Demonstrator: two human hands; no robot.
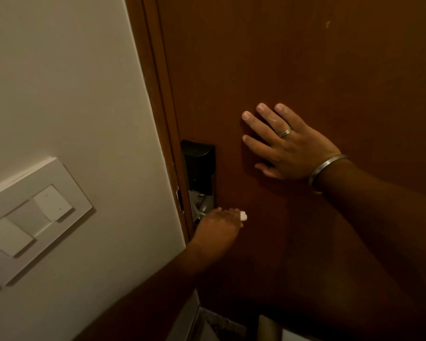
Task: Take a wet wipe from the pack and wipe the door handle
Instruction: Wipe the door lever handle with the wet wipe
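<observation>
Pressing flat against the brown wooden door (pixel 305 57), the right hand (pixel 290 146) has its fingers spread and its palm on the panel, a ring (pixel 285 131) on one finger and a metal bangle (pixel 324 172) around the wrist. Lower and to the left, the left hand (pixel 218 225) is curled closed around the door handle (pixel 202 207), whose silver metal shows just above the knuckles (most of the lever is hidden under the hand). A small white tuft of the wet wipe (pixel 243 216) pokes out at the right side of that fist, so the wipe sits bunched between the palm and the handle. Above the handle, a black lock housing (pixel 199 163) is mounted on the door near its edge. On the pale wall (pixel 59 82) to the left, a white switch plate (pixel 35 215) carries several rocker switches.
</observation>
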